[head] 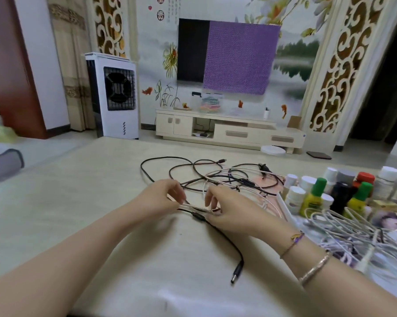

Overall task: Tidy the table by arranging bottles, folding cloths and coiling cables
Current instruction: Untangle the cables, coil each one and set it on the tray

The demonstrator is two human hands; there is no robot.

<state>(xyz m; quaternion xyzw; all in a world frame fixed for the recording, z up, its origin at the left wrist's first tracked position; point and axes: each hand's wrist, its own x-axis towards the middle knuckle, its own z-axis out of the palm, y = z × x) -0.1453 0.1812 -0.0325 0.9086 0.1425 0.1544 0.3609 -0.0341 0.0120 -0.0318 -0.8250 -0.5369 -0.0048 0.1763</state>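
Both hands pinch the same short stretch of pale cable (194, 207) low over the table (78, 202): the left hand (163, 197) holds it between thumb and fingertips at one end of the stretch, and the right hand (225, 209) has its fingers curled round it just beside, so the two grips sit close together near the middle of the tabletop. A black cable (218, 229) with an inline block passes just under the hands and trails toward the viewer, ending in a barrel plug (236, 274) that lies free on the surface. Beyond the hands, black and pale leads lie crossed over one another in a loose tangle (215, 177). To the right stand the bottles (330, 193), grouped close together, and nearer the viewer a heap of white cables (353, 227) rests on patterned cloth (387, 220). Judging by this, the coiling step is in hand and only at its start, with the pale lead being singled out from the rest. The next move likely calls for drawing that lead clear of the black loops it crosses, then looping it evenly between the hands; pulling hard risks dragging the whole tangle along or tightening a knot. Whether the pale lead is already doubled between the fingers cannot be told.
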